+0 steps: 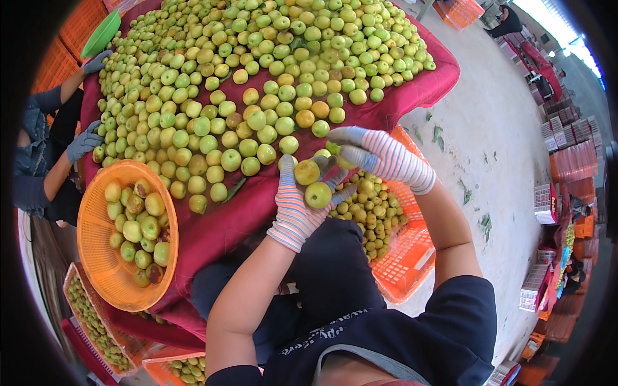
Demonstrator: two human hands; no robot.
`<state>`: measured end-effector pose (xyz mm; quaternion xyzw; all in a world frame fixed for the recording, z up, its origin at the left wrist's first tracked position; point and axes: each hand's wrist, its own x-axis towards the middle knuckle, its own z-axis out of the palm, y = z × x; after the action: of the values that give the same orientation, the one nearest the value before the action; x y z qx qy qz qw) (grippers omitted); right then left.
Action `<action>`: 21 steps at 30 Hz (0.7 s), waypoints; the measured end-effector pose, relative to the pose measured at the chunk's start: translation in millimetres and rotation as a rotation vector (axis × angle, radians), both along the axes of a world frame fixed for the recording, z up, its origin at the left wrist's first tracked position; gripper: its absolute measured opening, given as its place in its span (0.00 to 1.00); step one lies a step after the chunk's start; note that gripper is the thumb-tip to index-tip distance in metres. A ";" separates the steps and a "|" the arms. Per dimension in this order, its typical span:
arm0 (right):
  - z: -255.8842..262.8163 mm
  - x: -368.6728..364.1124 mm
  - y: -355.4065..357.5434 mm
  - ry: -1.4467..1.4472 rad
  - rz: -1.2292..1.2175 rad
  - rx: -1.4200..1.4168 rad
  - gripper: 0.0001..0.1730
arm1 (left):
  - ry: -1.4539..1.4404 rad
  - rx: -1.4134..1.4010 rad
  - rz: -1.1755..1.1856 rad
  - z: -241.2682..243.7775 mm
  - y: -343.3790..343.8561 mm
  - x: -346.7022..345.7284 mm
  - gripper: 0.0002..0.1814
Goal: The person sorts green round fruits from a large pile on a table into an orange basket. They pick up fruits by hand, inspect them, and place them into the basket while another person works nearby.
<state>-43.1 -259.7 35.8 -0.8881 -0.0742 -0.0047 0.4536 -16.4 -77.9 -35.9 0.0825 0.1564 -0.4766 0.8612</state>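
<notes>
My left hand (301,207), in a striped glove with grey fingertips, is palm up and cups several round green jujube-like fruits. Two yellow-green fruits (314,183) show clearly in its palm; others are partly hidden behind the fingers. My right hand (381,157), gloved the same way, is just above and to the right, its fingers around a green fruit (345,162) that is blurred and partly covered. Beyond both hands, a large heap of the same fruit (270,53) covers a table with a dark red cloth (217,227). Some fruits have brown patches.
An orange plastic basket (94,241) with blemished fruits is at left. An orange crate (415,260) of fruit stands below my right arm. Another person's gloved hands (84,144) touch the heap's left edge. Fruit crates (96,323) sit lower left; leaves (438,136) litter the floor.
</notes>
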 end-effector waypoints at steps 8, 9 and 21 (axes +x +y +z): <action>-89.6 94.1 -86.2 0.101 -0.541 -0.785 0.23 | 0.061 -0.090 -0.094 -2.0 -1.4 2.6 0.27; -92.0 93.6 -76.6 0.133 -0.503 -0.813 0.24 | 0.068 -0.098 -0.101 -3.5 -0.3 3.7 0.27; -34.1 103.5 -34.1 -0.118 -0.069 -0.044 0.15 | 0.018 -0.157 -0.050 -10.5 4.0 9.2 0.28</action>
<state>60.4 -293.8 1.7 -0.8980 -0.0701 -0.0710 0.4285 -7.2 -73.9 -46.4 0.0143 0.1239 -0.5094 0.8514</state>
